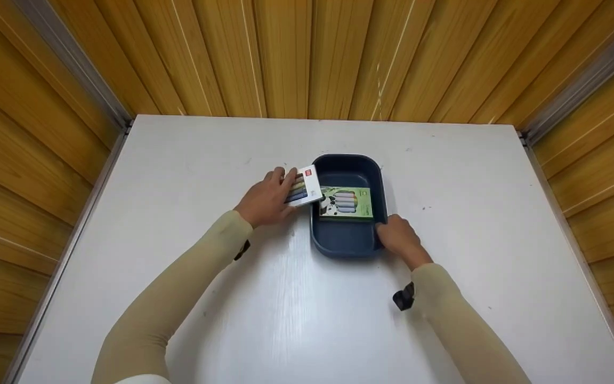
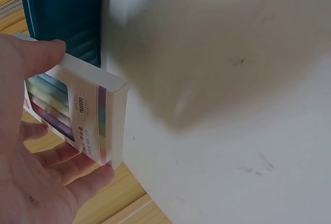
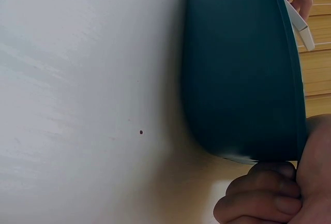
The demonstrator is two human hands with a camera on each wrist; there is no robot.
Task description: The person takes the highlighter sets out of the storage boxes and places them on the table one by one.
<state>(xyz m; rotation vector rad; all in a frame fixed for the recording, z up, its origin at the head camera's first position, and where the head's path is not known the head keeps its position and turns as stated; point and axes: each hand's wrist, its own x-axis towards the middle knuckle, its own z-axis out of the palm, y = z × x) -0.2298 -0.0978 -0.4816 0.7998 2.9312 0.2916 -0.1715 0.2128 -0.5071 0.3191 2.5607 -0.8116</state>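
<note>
My left hand [image 1: 269, 198] grips a white box of highlighters [image 1: 307, 186], thumb on one edge and fingers on the other. In the left wrist view the highlighter box [image 2: 88, 110] shows coloured pens through a window. Its far end overlaps the left rim of a dark blue plastic bin [image 1: 344, 242]. Inside the bin lies a green box [image 1: 347, 204] with markers pictured on it, partly under the white box's corner. My right hand [image 1: 400, 239] pinches the bin's right wall near the front corner; the right wrist view shows the curled fingers [image 3: 264, 195] outside that wall.
The bin stands on a white table [image 1: 461, 213] with small dark marks. Wood-look panels [image 1: 285, 58] rise behind the table and along both sides, with metal strips [image 1: 72, 58] at the corners.
</note>
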